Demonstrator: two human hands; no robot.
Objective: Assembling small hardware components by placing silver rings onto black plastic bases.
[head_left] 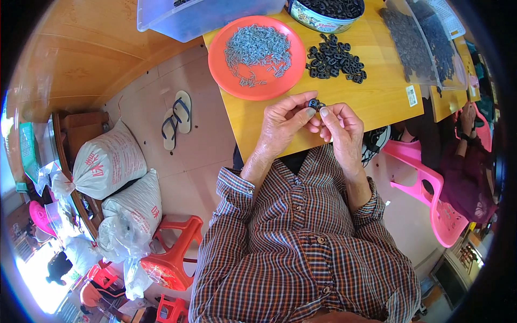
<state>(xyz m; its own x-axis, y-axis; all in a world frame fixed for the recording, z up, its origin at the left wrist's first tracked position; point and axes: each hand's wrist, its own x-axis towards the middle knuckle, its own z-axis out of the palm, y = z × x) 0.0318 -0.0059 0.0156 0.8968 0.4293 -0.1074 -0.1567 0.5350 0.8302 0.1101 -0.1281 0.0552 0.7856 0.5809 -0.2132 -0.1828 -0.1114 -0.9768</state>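
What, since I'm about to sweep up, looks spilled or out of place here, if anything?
Small dark bits dot the floor around the unworn sandals; scattered singly, they look dropped, though they're too small to identify.

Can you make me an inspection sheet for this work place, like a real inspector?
Surface: yellow tabletop, small white label near its right corner
Job's things: loose pile of small black pieces; small grey rods on an orange-red plate
Clutter: round tub of black pieces and translucent bin, far side
Left hand: pinching a black piece
Right hand: fingers bunched close beside it; grip partly hidden
Cables: nothing seen
Surroundings: sandals on the floor, white sacks, red stool, pink chair, another person at right
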